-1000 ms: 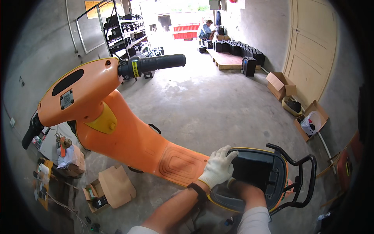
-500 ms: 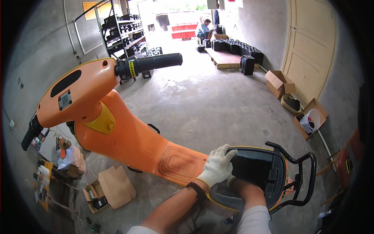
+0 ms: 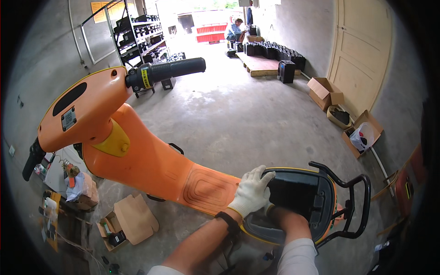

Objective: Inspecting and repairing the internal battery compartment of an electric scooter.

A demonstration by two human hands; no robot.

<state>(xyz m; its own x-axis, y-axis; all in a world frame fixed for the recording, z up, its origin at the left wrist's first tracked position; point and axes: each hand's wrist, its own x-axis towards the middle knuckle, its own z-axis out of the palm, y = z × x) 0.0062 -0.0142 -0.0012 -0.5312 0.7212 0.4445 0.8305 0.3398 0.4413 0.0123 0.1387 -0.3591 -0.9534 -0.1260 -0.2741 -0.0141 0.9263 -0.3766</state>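
An orange electric scooter [image 3: 142, 160] stands across my view, with handlebar [image 3: 188, 67] at the left and a black rear rack [image 3: 355, 231] at the right. Its dark, open under-seat compartment [image 3: 298, 190] is at the lower right. My left hand [image 3: 251, 190], in a white knitted glove, has its fingers bent over the left rim of this compartment. My right hand [image 3: 270, 208] reaches in beside and beneath the left one; its fingers are hidden, so what it touches cannot be seen.
Cardboard boxes lie on the floor at lower left [image 3: 135, 217] and right [image 3: 325, 91]. A shelf rack [image 3: 142, 39] holds black units; more black blocks stand on a wooden platform [image 3: 256, 68]. A person [image 3: 233, 32] crouches by the bright doorway. A cream door [image 3: 357, 55] is at the right.
The whole view has shifted a little, the scene appearing farther left and up. Both hands stay at the compartment, in much the same place on it.
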